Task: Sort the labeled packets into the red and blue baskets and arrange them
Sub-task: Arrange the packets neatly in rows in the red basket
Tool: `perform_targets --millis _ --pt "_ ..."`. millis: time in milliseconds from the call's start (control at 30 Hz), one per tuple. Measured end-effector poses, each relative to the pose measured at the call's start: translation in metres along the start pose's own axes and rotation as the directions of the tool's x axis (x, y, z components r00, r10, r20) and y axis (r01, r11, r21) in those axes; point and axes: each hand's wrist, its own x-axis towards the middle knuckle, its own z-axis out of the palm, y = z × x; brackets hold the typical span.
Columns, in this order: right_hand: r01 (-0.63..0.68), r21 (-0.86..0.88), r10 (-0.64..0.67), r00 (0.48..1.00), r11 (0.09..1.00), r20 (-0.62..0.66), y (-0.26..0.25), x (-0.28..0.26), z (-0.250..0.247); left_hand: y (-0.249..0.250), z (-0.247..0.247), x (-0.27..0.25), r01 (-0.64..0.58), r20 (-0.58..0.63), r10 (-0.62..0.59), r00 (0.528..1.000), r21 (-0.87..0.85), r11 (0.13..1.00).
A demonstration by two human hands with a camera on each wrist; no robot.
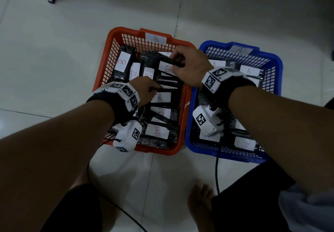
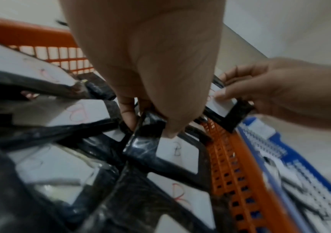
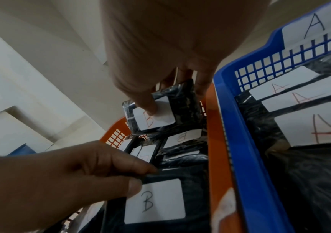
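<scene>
You are arranging: your right hand (image 1: 189,67) and left hand (image 1: 144,89) each pinch a B packet (image 3: 156,115) in the red basket (image 1: 108,51), so next seat them flat in the row.

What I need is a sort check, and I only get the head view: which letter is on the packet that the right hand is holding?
Observer: The right wrist view shows the right hand gripping the far packet. The thumb lies on its white label, which bears a red B.
Operator: Is the left hand holding anything?
Observer: Yes. The left hand pinches the top edge of the near packet, labelled B in dark ink.
Operator: The blue basket's tag is too dim for me.
Observer: The tag on the blue basket reads A. The labels visible inside show red As.
</scene>
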Motion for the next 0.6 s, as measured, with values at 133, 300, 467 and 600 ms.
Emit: perform_targets --millis 133,300,467,600 --pt "-0.022 0.003 0.022 1.0 1.0 0.02 0.005 -0.001 0.003 0.0 0.0 0.006 0.003 0.009 -0.004 1.0 0.037 0.999" --pt "-0.028 -0.004 0.028 1.0 1.0 0.006 0.006 0.001 0.004 -0.005 0.003 0.011 0.0 -0.005 0.001 1.0 0.037 0.999" --pt "-0.033 -0.008 0.033 0.999 0.999 0.004 0.007 0.001 0.008 -0.002 0.01 0.008 -0.041 -0.173 0.058 0.983 0.103 0.994" --pt "-0.038 -0.032 0.038 0.999 0.999 0.019 0.007 0.001 0.01 -0.002 0.008 0.004 -0.011 -0.272 0.036 0.962 0.091 0.996"
